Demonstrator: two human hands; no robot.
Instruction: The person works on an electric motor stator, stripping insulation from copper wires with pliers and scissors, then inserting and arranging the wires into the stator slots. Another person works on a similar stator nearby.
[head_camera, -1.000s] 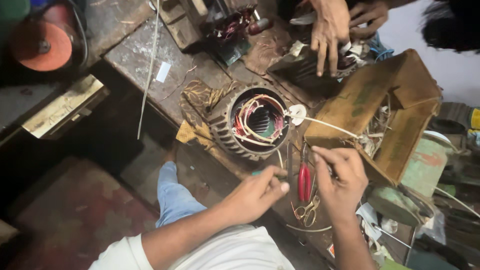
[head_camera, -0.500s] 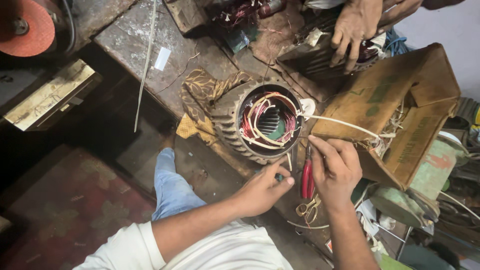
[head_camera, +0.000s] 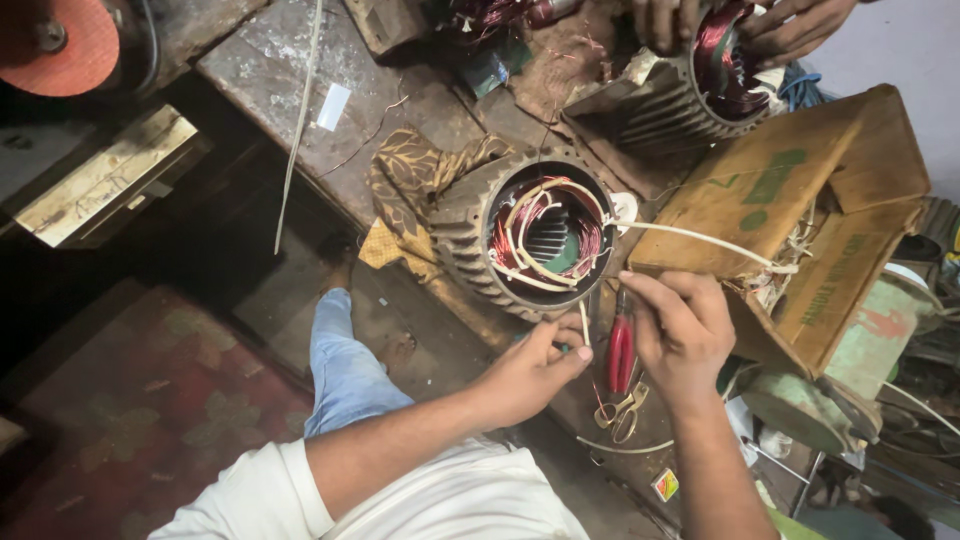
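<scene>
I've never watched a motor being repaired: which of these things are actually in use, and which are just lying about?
In use:
- ribbed grey motor stator with copper windings
- thin white sleeve, between left hand and right hand
- white cord

Lying about:
- red-handled pliers
- small scissors
- brown cardboard box
- patterned brown cloth

Copper-red windings (head_camera: 520, 235) with cream sleeving, brown leaf-patterned cloth (head_camera: 405, 180), red-handled pliers (head_camera: 621, 352), orange disc (head_camera: 62, 45) upper left.
</scene>
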